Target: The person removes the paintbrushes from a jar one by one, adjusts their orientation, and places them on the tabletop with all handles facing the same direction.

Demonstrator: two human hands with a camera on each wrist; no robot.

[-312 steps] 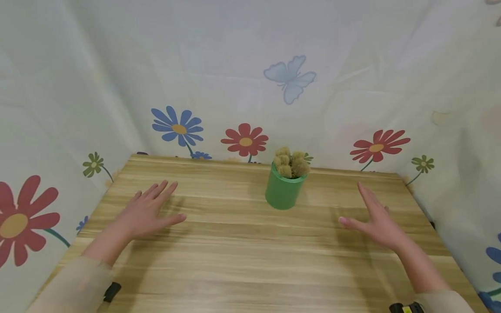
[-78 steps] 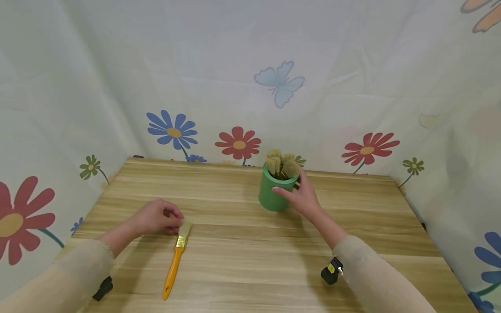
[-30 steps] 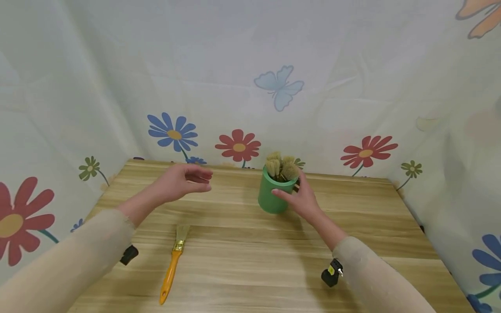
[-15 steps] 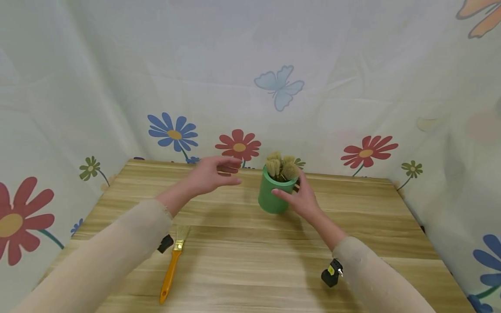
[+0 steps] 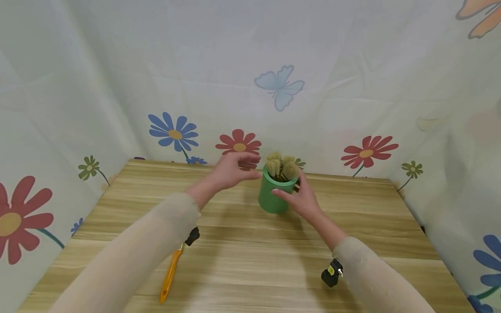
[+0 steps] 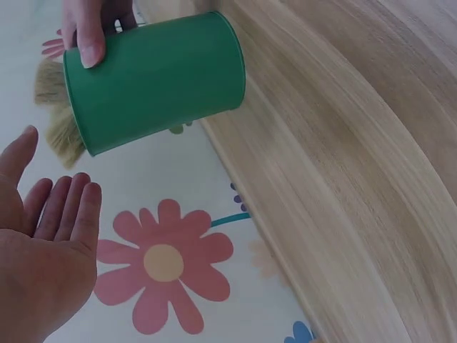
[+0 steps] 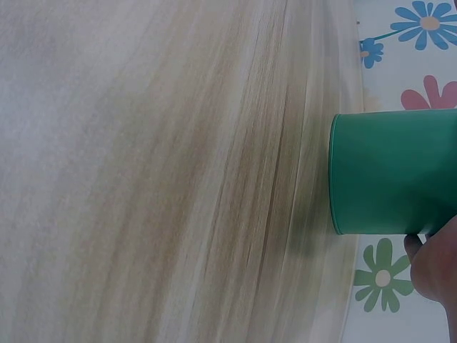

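Note:
A green cylindrical pot (image 5: pixel 272 195) stands upright near the back of the table, with several bristle-up paintbrushes (image 5: pixel 282 166) in it. My right hand (image 5: pixel 303 198) grips the pot from its right side, thumb across the front near the rim. Just left of the rim hovers my left hand (image 5: pixel 236 168), fingers loosely extended and holding nothing. In the left wrist view this left hand (image 6: pixel 50 250) is apart from the bristles (image 6: pixel 64 136). One paintbrush with an orange handle (image 5: pixel 171 276) lies on the table at the left front; my left forearm and wrist camera hide its bristles.
The wooden table (image 5: pixel 250 269) ends at a back edge just behind the pot. White cloth (image 5: pixel 211 78) printed with flowers and a butterfly hangs behind and at both sides. A black wrist camera (image 5: pixel 332 274) hangs under my right sleeve.
Over the last second my left hand has moved right, from above the lying paintbrush to the pot's rim. My right hand has stayed on the pot. Earlier, the left hand let go of that paintbrush.

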